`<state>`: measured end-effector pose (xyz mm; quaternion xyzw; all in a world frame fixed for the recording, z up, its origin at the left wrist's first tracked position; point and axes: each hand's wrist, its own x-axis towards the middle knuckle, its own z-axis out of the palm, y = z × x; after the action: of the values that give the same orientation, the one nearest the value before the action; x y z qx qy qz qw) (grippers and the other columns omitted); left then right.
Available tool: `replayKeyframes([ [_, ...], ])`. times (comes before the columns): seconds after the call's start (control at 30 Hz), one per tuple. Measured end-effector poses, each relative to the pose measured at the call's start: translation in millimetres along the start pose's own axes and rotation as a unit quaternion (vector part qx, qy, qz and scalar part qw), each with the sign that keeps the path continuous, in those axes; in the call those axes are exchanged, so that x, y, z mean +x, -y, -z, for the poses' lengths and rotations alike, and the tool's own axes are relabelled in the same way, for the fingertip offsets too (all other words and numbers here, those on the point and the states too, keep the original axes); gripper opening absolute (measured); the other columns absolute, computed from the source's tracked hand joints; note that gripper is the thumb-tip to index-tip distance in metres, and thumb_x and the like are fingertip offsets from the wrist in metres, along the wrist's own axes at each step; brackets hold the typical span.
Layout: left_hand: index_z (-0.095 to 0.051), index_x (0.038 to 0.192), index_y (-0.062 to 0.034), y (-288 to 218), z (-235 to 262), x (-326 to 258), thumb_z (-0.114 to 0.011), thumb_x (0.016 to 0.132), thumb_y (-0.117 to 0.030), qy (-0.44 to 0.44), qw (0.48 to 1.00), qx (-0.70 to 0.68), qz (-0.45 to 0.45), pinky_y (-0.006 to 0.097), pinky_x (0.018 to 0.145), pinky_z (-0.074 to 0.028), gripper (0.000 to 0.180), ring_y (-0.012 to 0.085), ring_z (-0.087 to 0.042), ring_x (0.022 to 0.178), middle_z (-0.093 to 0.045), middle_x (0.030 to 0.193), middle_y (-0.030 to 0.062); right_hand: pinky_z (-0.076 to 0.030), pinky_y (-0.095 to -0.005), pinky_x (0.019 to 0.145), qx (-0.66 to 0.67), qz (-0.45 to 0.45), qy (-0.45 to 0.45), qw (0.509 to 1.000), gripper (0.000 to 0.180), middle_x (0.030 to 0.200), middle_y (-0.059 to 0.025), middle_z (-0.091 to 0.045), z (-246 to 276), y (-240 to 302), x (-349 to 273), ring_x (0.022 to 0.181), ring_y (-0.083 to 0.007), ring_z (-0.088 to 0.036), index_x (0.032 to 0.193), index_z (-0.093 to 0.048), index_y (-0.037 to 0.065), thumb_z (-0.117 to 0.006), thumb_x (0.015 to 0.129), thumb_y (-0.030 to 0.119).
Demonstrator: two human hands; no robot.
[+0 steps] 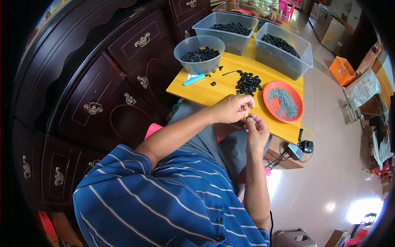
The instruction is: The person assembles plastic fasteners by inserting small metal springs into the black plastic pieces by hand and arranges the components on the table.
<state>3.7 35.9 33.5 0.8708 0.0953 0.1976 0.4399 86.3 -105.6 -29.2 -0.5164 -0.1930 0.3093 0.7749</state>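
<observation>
At the near edge of the yellow table, my left hand and my right hand meet with their fingers close together. A small black piece is pinched in my right fingertips, mostly covered. My left fingers are bent into a pinch beside it; what they grip is too small to make out. Just beyond my hands lies a pile of small black oval parts. An orange-red plate to the right carries many tiny grey, clear-looking pieces.
A round clear tub and two rectangular clear bins hold more black parts. A light-blue-handled tool lies at the left. Dark drawers flank the left side. Cables and a black adapter hang at the right. Another person sits beyond.
</observation>
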Motion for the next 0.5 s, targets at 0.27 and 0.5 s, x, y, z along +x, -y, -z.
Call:
replayKeyframes([
  [0.27, -0.062, 0.102, -0.0036, 2.5, -8.5, -1.4, -0.065, 0.087, -0.005, -0.033, 0.995, 0.079, -0.049, 0.031, 0.061, -0.050, 0.016, 0.0145, -0.060, 0.062, -0.063, 0.072, 0.0064, -0.044, -0.0186, 0.064, -0.026, 0.027, -0.005, 0.999, 0.014, 0.087, -0.0012, -0.070, -0.7, -6.4, 0.5, 0.070, -0.0055, -0.058, 0.108, -0.068, -0.001, -0.067, 0.095, 0.004],
  [0.5, -0.064, 0.106, -0.0042, -8.5, 5.5, -8.0, -0.069, 0.082, -0.003, -0.048, 0.991, 0.101, -0.072, 0.030, 0.070, -0.053, 0.024, 0.0168, -0.064, 0.074, -0.067, 0.090, 0.0088, -0.048, -0.0196, 0.065, 0.015, -0.011, -0.036, 0.999, 0.016, 0.089, -0.0029, -0.071, 3.6, -0.2, 3.1, 0.071, -0.0077, -0.062, 0.110, -0.068, -0.001, -0.068, 0.094, 0.002],
])
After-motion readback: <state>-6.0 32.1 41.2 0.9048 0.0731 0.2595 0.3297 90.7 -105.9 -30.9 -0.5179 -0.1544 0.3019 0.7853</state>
